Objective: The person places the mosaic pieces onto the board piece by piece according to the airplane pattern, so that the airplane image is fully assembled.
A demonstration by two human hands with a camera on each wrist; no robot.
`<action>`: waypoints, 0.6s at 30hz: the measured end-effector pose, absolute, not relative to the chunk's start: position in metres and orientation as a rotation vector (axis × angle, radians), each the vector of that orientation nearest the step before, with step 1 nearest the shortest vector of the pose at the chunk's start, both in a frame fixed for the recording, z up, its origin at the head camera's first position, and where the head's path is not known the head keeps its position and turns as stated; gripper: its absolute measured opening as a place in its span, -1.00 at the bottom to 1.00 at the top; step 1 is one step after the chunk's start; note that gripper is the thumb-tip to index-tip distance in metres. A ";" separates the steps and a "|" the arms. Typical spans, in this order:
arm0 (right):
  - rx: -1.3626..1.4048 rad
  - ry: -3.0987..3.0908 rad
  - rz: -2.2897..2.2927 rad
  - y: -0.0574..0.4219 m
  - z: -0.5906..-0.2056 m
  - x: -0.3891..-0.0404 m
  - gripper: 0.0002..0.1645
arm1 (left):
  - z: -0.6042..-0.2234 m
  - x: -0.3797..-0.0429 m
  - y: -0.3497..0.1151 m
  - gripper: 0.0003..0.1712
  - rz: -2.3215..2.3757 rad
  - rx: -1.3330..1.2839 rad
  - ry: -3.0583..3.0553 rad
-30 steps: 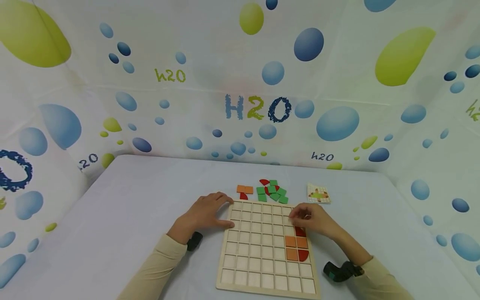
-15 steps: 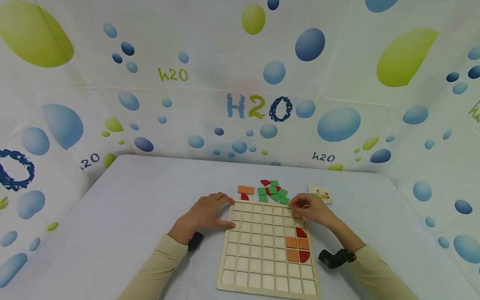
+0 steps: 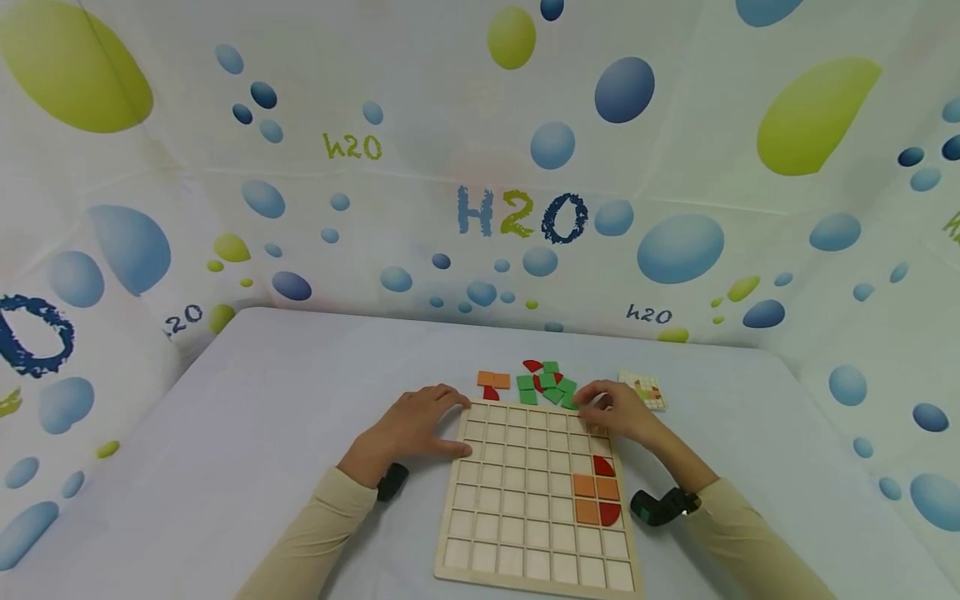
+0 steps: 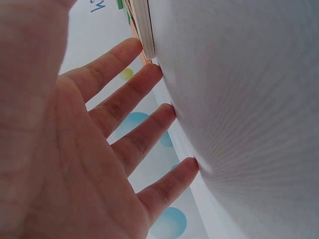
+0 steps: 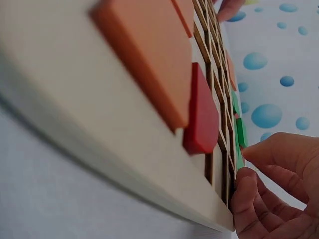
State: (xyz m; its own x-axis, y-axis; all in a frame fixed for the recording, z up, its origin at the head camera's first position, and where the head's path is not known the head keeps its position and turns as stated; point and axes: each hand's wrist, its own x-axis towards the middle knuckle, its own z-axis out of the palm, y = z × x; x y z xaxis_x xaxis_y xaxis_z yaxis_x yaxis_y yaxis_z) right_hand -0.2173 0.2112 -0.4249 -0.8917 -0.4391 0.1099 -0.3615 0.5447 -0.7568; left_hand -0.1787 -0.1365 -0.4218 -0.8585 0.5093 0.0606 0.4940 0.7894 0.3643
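Observation:
A wooden grid board [image 3: 480, 575] lies on the table. Its right side holds three orange squares [image 3: 586, 511] and two red quarter-round tiles [image 3: 603, 467]. My left hand [image 3: 412, 425] rests by the board's left side, its thumb and index finger at the edge. In the left wrist view its fingers [image 4: 149, 139] are spread, tips down at the tabletop. My right hand [image 3: 626, 412] is at the far right corner, fingers loosely bent, fingertips right by the nearest green square [image 3: 569, 401]. The right wrist view shows thumb and index finger [image 5: 264, 149] apart, with no tile between them.
Beyond the board lie several green squares [image 3: 525, 383], a few red quarter-rounds [image 3: 532, 366] and two orange squares [image 3: 486, 379]. A small pattern card [image 3: 651, 392] is behind my right hand. A printed cloth backdrop [image 3: 375, 208] stands behind the table.
My right hand has moved away from me along the board's right side, from above the upper red tile to the far corner beside the green squares. My left hand stays in place.

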 end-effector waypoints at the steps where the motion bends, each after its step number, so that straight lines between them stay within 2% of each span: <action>1: -0.674 2.683 -1.274 0.211 -0.425 -0.219 -0.81 | -0.422 -0.179 -0.136 -0.27 0.581 0.819 2.930; 9: -0.461 2.683 -1.271 0.203 -0.424 -0.225 -0.74 | -0.421 -0.181 -0.138 -0.28 0.591 0.845 2.925; 18: -0.373 2.671 -1.250 0.196 -0.420 -0.228 -0.70 | -0.420 -0.186 -0.140 -0.28 0.583 0.858 2.923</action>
